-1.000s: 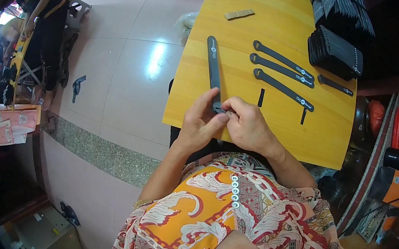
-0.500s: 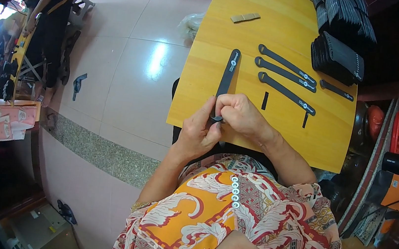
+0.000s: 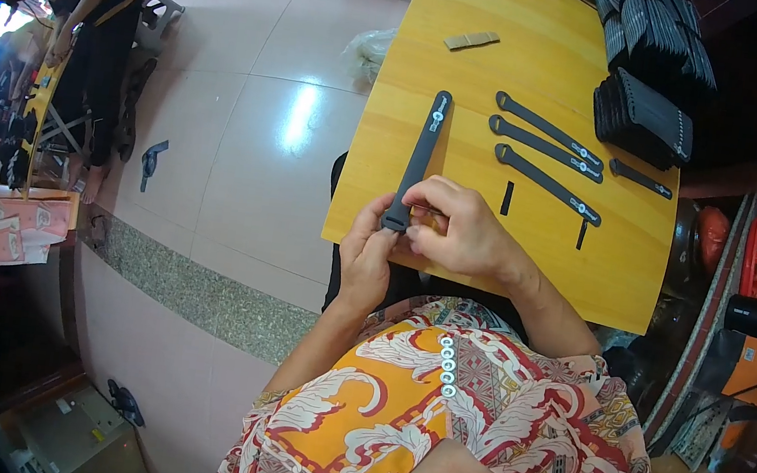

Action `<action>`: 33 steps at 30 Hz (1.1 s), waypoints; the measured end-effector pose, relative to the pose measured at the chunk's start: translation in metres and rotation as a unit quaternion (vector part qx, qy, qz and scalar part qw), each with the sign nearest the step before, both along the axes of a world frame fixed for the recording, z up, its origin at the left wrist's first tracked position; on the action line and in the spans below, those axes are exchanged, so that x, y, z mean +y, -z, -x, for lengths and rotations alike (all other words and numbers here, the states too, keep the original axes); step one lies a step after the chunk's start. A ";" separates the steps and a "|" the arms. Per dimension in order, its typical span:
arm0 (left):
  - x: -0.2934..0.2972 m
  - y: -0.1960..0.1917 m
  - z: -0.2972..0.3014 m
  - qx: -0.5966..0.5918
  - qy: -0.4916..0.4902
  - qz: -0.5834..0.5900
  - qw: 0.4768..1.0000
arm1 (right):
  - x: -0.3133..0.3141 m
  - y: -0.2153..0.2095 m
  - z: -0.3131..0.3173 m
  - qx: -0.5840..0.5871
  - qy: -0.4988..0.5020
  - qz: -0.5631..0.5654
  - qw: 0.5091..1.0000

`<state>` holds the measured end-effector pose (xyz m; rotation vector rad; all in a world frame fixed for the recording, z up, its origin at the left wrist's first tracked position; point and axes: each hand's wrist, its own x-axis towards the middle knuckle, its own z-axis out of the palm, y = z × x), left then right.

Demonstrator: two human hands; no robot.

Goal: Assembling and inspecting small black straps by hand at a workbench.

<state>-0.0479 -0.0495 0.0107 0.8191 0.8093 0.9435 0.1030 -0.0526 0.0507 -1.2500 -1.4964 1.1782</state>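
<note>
yellow table [image 3: 483, 79] | left hand [image 3: 366, 259] holding black strap [image 3: 419, 159] | right hand [image 3: 461, 233] half-curled, grip unclear | slotted end [image 3: 394, 223] newly uncovered, apparently accessible

The dark strap [image 3: 423, 152] has its far end farther from the table's [image 3: 618, 285] left edge than a second ago; its slotted near end, earlier hidden among the fingers, shows plainly. The right hand [image 3: 459, 232] loosens from its fist, fingertips perhaps touching the strap.
</note>
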 end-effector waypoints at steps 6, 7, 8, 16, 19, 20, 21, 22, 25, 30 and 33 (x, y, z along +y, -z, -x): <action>-0.004 -0.004 -0.006 -0.033 -0.038 -0.007 0.999 | -0.002 -0.006 0.004 -0.154 0.046 -0.166 0.973; -0.005 -0.001 -0.005 -0.015 -0.043 -0.014 0.999 | -0.002 -0.008 0.004 -0.148 0.057 -0.174 0.972; -0.005 0.000 -0.005 -0.004 -0.026 -0.020 0.999 | -0.001 -0.005 0.004 -0.140 0.062 -0.183 0.971; -0.006 0.006 -0.002 -0.092 0.002 -0.054 0.994 | 0.006 0.006 0.002 -0.069 0.031 -0.104 0.992; -0.003 0.006 -0.007 0.005 -0.042 -0.031 0.999 | 0.003 0.011 0.006 -0.106 0.042 -0.134 0.984; 0.001 0.004 -0.009 0.048 -0.043 -0.030 0.997 | 0.002 0.011 0.006 -0.133 0.039 -0.147 0.979; 0.004 -0.001 -0.011 0.092 -0.046 -0.030 0.994 | 0.002 0.009 0.006 -0.133 0.040 -0.151 0.979; 0.005 -0.008 -0.014 0.092 -0.045 -0.035 0.994 | 0.002 0.007 0.006 -0.135 0.057 -0.147 0.978; 0.003 -0.029 -0.024 0.106 -0.035 -0.090 0.990 | 0.009 -0.004 0.008 -0.112 0.113 -0.126 0.979; 0.016 -0.043 -0.028 0.038 -0.068 -0.121 0.990 | 0.030 -0.013 0.020 -0.091 0.229 -0.159 0.956; 0.007 -0.050 -0.025 0.047 -0.068 -0.138 0.987 | 0.057 -0.008 0.021 -0.173 0.349 -0.259 0.884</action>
